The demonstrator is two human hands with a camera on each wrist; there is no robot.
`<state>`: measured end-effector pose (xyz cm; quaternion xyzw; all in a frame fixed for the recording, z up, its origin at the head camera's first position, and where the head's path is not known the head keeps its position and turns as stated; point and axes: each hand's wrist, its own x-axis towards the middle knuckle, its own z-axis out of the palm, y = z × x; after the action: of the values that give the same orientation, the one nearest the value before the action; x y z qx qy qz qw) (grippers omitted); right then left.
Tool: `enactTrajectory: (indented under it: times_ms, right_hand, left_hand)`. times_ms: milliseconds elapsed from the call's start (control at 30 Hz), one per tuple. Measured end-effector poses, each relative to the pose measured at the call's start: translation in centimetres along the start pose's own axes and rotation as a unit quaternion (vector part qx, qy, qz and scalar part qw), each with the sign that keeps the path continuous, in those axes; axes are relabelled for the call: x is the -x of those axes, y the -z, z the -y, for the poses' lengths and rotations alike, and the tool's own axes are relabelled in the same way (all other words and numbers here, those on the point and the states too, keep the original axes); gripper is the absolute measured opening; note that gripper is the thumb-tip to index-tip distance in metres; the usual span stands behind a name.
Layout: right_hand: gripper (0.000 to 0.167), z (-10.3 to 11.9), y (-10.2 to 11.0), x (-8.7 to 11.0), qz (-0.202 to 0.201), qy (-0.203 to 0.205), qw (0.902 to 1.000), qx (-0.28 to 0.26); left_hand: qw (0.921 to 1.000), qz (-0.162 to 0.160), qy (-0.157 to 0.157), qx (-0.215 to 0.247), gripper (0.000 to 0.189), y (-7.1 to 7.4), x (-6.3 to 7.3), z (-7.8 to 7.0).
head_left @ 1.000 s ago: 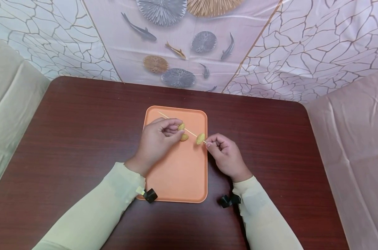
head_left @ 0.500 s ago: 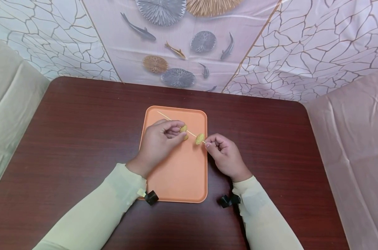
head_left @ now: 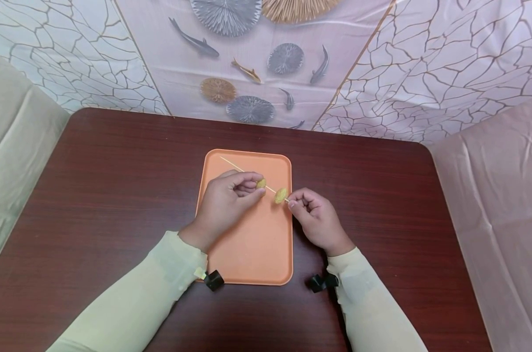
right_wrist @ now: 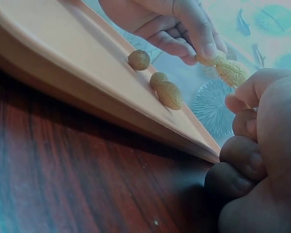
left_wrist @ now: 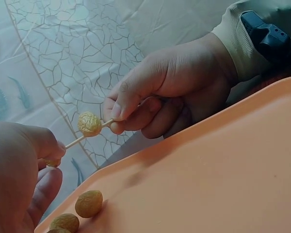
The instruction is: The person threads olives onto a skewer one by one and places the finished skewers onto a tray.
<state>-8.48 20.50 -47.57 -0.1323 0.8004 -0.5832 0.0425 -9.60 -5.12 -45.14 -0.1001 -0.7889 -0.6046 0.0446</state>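
Note:
My left hand pinches a wrinkled yellow fruit between thumb and fingertips, around a thin wooden skewer. Further down the skewer, close to its lower right end, sits a second wrinkled yellow fruit, with a short gap between the two. That end is pinched by the thumb and forefinger of my right hand; its other fingers are curled in. The skewer slants over an orange tray, its far tip showing beyond my left hand. Much of the left-held fruit is hidden by my fingers.
Loose brownish-yellow fruits lie at the tray's far end, among them one apart and one beside another; my left hand hides them from the head view. The tray stands on a dark red wooden table, with patterned cloth behind.
My left hand has slid slightly right and down along the skewer with its fruit, nearer the other fruit. A loose fruit below it is now covered. My right hand stays nearly still.

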Motion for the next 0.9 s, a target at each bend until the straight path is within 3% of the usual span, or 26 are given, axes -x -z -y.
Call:
enactTrajectory:
  times_ms: [900]
  right_hand:
    - [0.014,0.13,-0.18,-0.04,0.009,0.0,0.9999,0.005]
  left_hand:
    - [0.9994,0.027,-0.016,0.013,0.027,-0.3,0.05,0.13]
